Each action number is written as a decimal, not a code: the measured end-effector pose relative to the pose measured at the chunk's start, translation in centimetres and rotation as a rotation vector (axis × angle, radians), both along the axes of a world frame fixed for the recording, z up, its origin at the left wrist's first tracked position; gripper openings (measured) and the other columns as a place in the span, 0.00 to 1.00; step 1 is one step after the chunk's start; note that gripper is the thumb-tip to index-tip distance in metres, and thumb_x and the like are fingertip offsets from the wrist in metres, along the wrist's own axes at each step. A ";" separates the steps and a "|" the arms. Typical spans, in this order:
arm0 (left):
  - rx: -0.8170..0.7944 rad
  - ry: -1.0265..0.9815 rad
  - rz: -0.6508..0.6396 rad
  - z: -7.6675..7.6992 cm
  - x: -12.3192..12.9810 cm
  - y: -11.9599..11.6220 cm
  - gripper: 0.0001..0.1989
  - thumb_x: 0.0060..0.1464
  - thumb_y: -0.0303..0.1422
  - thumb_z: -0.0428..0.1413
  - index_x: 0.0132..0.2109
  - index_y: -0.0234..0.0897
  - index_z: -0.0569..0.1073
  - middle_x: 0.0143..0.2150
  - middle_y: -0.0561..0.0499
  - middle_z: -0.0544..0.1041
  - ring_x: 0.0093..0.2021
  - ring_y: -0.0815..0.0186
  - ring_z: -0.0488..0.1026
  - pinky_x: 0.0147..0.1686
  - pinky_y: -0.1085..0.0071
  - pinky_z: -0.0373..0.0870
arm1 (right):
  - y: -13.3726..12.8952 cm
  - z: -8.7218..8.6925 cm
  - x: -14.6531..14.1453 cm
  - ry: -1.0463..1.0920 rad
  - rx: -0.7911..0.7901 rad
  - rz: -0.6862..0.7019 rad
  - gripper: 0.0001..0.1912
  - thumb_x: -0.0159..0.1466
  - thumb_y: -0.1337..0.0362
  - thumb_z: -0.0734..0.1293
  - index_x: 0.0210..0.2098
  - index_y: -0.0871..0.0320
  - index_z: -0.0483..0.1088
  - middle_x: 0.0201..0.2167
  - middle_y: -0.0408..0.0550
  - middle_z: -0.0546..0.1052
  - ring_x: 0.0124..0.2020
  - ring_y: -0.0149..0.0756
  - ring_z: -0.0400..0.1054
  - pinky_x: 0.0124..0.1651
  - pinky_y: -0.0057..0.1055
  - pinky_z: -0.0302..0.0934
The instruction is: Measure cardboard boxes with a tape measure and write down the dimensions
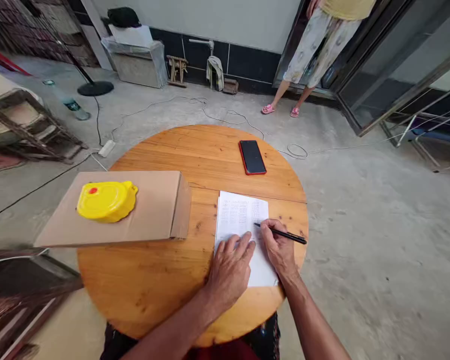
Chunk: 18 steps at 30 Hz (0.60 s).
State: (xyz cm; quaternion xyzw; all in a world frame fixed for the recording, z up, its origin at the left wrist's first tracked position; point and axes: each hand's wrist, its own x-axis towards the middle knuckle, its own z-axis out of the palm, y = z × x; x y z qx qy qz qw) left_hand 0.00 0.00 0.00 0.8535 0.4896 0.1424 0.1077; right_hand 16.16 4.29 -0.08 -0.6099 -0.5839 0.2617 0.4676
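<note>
Pen (289,235) poised at the paper (260,271)

Your right hand (279,250) pinches the pen, fingers wrapped close, tip by the paper's written rows; whether it's touching, I can't tell. Your left hand (232,265) lies loosely spread, gripping nothing, on the paper's left side, likely pinning it to the bench (161,290). Beyond the paper sits the phone (253,157), seemingly out of your way; left of the paper, the carton (152,205) carries a yellow case (107,201).
</note>
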 end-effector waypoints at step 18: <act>0.012 -0.007 0.002 0.1 0.1 -0.1 0.27 0.54 0.22 0.50 0.61 0.40 0.66 0.67 0.54 0.65 0.57 0.54 0.63 0.52 0.53 0.65 | 0.2 0.5 -0.3 0.031 -0.063 0.026 0.09 0.66 0.60 0.63 0.31 0.57 0.69 0.23 0.40 0.69 0.22 0.29 0.59 0.27 0.28 0.56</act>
